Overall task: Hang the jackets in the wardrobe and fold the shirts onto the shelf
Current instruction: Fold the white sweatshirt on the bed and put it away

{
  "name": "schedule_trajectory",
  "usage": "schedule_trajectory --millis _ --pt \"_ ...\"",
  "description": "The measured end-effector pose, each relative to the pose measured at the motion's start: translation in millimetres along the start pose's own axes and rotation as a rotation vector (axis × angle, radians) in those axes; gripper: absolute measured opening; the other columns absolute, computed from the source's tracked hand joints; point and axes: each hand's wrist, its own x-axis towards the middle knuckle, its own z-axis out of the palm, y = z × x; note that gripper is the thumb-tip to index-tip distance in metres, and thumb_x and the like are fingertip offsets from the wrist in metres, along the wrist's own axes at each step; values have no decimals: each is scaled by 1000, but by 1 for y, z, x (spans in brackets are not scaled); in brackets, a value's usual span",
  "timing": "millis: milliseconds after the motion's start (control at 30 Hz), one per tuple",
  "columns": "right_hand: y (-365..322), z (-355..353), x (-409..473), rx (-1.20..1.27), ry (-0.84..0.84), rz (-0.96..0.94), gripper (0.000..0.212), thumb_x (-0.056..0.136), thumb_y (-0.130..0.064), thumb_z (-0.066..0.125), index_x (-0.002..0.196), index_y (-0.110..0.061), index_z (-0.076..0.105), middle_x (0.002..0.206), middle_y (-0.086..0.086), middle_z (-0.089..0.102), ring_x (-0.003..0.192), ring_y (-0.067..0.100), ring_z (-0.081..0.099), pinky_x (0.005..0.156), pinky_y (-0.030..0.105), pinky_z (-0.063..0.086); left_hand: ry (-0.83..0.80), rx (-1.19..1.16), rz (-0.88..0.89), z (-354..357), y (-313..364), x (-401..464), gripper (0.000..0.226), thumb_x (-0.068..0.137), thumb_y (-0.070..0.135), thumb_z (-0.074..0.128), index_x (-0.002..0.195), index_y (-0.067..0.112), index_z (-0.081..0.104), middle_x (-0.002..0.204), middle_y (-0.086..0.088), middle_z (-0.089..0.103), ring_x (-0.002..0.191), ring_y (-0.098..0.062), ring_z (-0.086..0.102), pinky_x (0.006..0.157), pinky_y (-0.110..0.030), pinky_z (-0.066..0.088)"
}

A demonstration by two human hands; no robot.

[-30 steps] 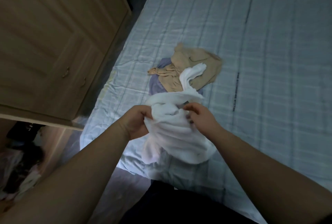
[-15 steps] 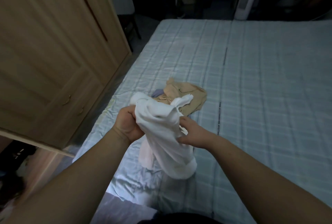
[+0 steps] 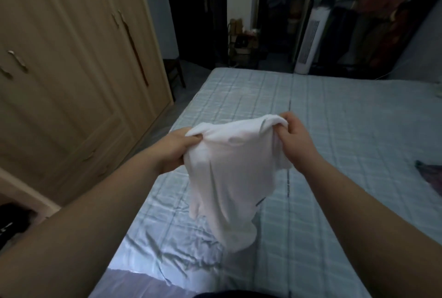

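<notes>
the left hand (image 3: 175, 148) and right hand (image 3: 295, 138) each pinch a top corner of the white shirt (image 3: 229, 173), fingers curled into the cloth. it hangs above the bed (image 3: 346, 130), beside the closed wardrobe (image 3: 71, 70).

Bed (image 3: 334, 130): pale blue checked quilted cover, rumpled at near edge. Dark patterned cloth (image 3: 430, 173) lying on it at far right.
</notes>
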Motion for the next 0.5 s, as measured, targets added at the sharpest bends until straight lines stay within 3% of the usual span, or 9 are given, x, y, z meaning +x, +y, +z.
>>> schedule_trajectory --millis 67,133,267,333,400,500 --pt "-26 -2 -2 -73 34 -65 18 99 -16 49 91 -30 58 88 -12 61 80 -1 54 72 20 40 101 149 85 -8 12 -14 28 90 26 66 116 15 68 99 -10 70 84 -22 65 69 -34 51" --pt "-48 -6 -2 -158 49 -92 21 100 -17 46 105 -27 63 100 -7 63 92 10 55 77 26 36 220 211 181 -12 24 -24 21 92 33 65 106 18 72 92 -7 71 80 -21 63 64 -32 49" --pt "-86 -18 -6 -273 136 -129 26 101 -18 42 115 -24 64 103 -6 62 97 16 55 81 29 36 305 40 262 -17 50 -39 27 89 42 67 100 17 74 91 -6 73 80 -22 65 61 -29 50" --pt "-100 -23 -11 -300 165 -128 22 101 -23 42 108 -25 62 98 -4 63 92 17 56 77 32 39 292 -84 274 -19 63 -44 36 82 48 70 104 19 74 99 -8 74 90 -27 68 73 -37 56" --pt "-113 -27 -15 -365 178 -146 20 101 -29 44 97 -18 60 90 0 62 85 20 56 72 34 39 278 -190 294 -23 72 -47 39 80 49 71 109 23 73 110 -9 73 106 -32 66 92 -53 52" --pt "-131 -33 -19 -451 183 -159 26 100 -35 47 91 -15 61 84 1 62 83 23 56 69 35 38 269 -294 313 -28 81 -54 26 89 40 65 108 23 73 112 -7 73 107 -28 67 94 -50 52"
